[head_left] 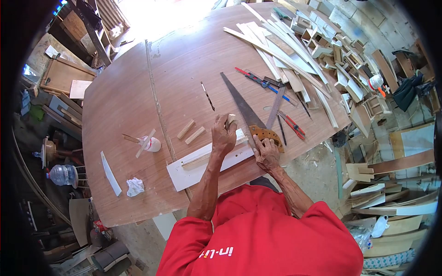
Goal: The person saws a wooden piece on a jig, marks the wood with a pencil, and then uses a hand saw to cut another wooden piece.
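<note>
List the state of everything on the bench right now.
left hand: closed around the small wood block, resting on the white board.
right hand: gripping the handle of the handsaw.
handsaw: blade flat on the table.
white board: flat at the table's near edge, under the left hand.
two short sticks: loose, side by side, untouched.

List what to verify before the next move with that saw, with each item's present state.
1. Right hand grips the brown wooden handle of the steel handsaw: ok.
2. Left hand holds the small pale wooden block: ok.
3. Long white board lies flat on the brown wooden table: ok.
4. Left hand clear of the blade: cannot tell, it sits close.
5. Marked cut line: cannot tell.
6. Two short wooden sticks lie apart from the blade: ok.
</note>
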A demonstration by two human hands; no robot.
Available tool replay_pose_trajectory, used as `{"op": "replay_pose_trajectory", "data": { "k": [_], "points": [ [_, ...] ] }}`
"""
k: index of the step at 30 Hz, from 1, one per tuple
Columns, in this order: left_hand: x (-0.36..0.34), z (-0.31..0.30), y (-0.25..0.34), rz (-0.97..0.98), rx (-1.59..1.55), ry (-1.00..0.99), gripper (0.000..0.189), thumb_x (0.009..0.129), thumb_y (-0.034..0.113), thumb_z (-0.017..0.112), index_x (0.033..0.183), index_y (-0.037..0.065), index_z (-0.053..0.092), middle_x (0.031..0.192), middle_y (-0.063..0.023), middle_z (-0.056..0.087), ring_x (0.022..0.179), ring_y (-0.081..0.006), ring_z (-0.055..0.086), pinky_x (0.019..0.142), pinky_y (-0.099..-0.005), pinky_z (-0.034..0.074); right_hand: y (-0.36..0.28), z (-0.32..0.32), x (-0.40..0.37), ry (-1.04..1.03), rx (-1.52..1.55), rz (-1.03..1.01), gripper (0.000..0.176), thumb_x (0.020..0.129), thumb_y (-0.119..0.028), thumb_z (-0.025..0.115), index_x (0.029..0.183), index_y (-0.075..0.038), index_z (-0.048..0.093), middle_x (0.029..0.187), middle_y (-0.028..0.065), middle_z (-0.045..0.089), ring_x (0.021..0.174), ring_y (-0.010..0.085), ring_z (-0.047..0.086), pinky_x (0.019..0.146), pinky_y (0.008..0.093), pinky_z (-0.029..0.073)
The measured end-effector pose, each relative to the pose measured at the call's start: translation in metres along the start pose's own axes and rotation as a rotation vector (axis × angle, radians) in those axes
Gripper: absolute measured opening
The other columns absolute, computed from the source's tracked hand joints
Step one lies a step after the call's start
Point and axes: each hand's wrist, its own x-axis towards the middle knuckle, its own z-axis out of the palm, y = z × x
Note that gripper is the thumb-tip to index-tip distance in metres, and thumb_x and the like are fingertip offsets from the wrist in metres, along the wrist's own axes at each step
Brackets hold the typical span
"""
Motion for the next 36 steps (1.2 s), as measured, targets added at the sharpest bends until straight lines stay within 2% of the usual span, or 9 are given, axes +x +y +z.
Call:
{"op": "replay_pose_trajectory", "data": {
  "k": [4, 6, 9, 12, 14, 18, 24, 28, 36],
  "points": [
    [-0.004, -0.003, 0.024, -0.043, 0.067, -0.153, 0.026, 0.088, 0.006, 0.055, 0.111, -0.005, 0.058, 0.095, -0.0185, 0.058, 0.082, -0.0332, 0.06, 0.076, -0.0399, 0.048, -0.007, -0.022, 0.016, 0.054, 0.064, 0.058, 0.038, 0.085, -0.025, 0.062, 0.121, -0.01, 0.063, 0.09, 0.0086, 0.053, 0.089, 0.0275, 0.053, 0.077, 0.0419, 0.045],
    [-0.011, 0.003, 0.027, -0.046, -0.001, -0.148, 0.025, 0.088, 0.006, 0.054, 0.111, -0.004, 0.059, 0.097, -0.0182, 0.058, 0.083, -0.0341, 0.06, 0.076, -0.0404, 0.048, -0.007, -0.031, 0.031, 0.171, 0.374, 0.084, 0.024, 0.087, -0.022, 0.062, 0.105, -0.007, 0.069, 0.087, 0.0104, 0.057, 0.087, 0.0279, 0.056, 0.077, 0.04, 0.047],
    [-0.018, 0.012, 0.027, 0.001, -0.068, -0.151, 0.024, 0.088, 0.005, 0.059, 0.111, -0.001, 0.061, 0.097, -0.0141, 0.057, 0.085, -0.0245, 0.057, 0.076, -0.0348, 0.045, -0.008, -0.056, 0.047, 0.149, 0.6, 0.271, 0.02, 0.087, -0.018, 0.061, 0.098, -0.005, 0.07, 0.084, 0.0114, 0.06, 0.084, 0.0284, 0.059, 0.08, 0.0391, 0.047],
    [-0.027, 0.015, 0.022, 0.057, -0.036, -0.134, 0.026, 0.085, 0.005, 0.063, 0.111, 0.0, 0.061, 0.099, -0.0144, 0.058, 0.085, -0.0268, 0.057, 0.078, -0.0372, 0.045, 0.044, -0.059, 0.038, 0.292, 0.029, 0.215, 0.03, 0.086, -0.016, 0.059, 0.114, -0.006, 0.062, 0.11, 0.0137, 0.056, 0.105, 0.0332, 0.053, 0.089, 0.0433, 0.045],
    [-0.034, 0.012, 0.022, 0.032, 0.054, -0.16, 0.028, 0.082, 0.004, 0.065, 0.11, 0.001, 0.061, 0.1, -0.0148, 0.058, 0.089, -0.0303, 0.057, 0.081, -0.0392, 0.046, 0.078, -0.058, 0.029, 0.306, -0.069, 0.354, 0.038, 0.086, -0.019, 0.06, 0.122, -0.008, 0.056, 0.12, 0.0137, 0.05, 0.114, 0.0353, 0.048, 0.092, 0.0511, 0.042],
    [-0.05, 0.02, 0.004, 0.069, 0.104, -0.11, 0.029, 0.081, 0.003, 0.066, 0.11, 0.0, 0.061, 0.097, -0.0146, 0.057, 0.09, -0.0318, 0.057, 0.082, -0.0402, 0.046, 0.121, -0.045, 0.017, 0.083, -0.229, 0.547, 0.044, 0.087, -0.031, 0.064, 0.124, -0.01, 0.054, 0.119, 0.0123, 0.051, 0.113, 0.0328, 0.049, 0.09, 0.0621, 0.039],
    [-0.075, 0.015, -0.009, 0.028, 0.191, -0.161, 0.028, 0.081, 0.003, 0.065, 0.109, -0.002, 0.06, 0.097, -0.0159, 0.057, 0.091, -0.0321, 0.058, 0.08, -0.0413, 0.047, 0.139, -0.043, 0.027, -0.124, -0.261, 0.436, 0.039, 0.087, -0.034, 0.065, 0.114, -0.009, 0.051, 0.114, 0.0138, 0.052, 0.111, 0.0324, 0.052, 0.086, 0.0528, 0.045],
    [-0.093, 0.019, -0.031, 0.052, 0.261, -0.147, 0.026, 0.081, 0.004, 0.064, 0.106, -0.001, 0.06, 0.096, -0.016, 0.058, 0.09, -0.0338, 0.057, 0.08, -0.0427, 0.048, 0.143, -0.041, 0.023, 0.025, -0.19, 0.398, 0.035, 0.089, -0.031, 0.064, 0.108, -0.005, 0.049, 0.111, 0.0175, 0.052, 0.102, 0.0331, 0.057, 0.078, 0.0479, 0.049],
    [-0.106, 0.031, -0.053, 0.097, 0.527, -0.205, 0.027, 0.078, 0.011, 0.066, 0.104, 0.008, 0.062, 0.1, -0.0113, 0.057, 0.102, -0.0313, 0.052, 0.082, -0.0457, 0.043, 0.025, -0.106, -0.003, -0.276, 0.843, 0.771, 0.026, 0.09, -0.018, 0.055, 0.105, 0.001, 0.046, 0.081, 0.0229, 0.063, 0.079, 0.041, 0.064, 0.069, 0.0484, 0.049]
  ]
}}
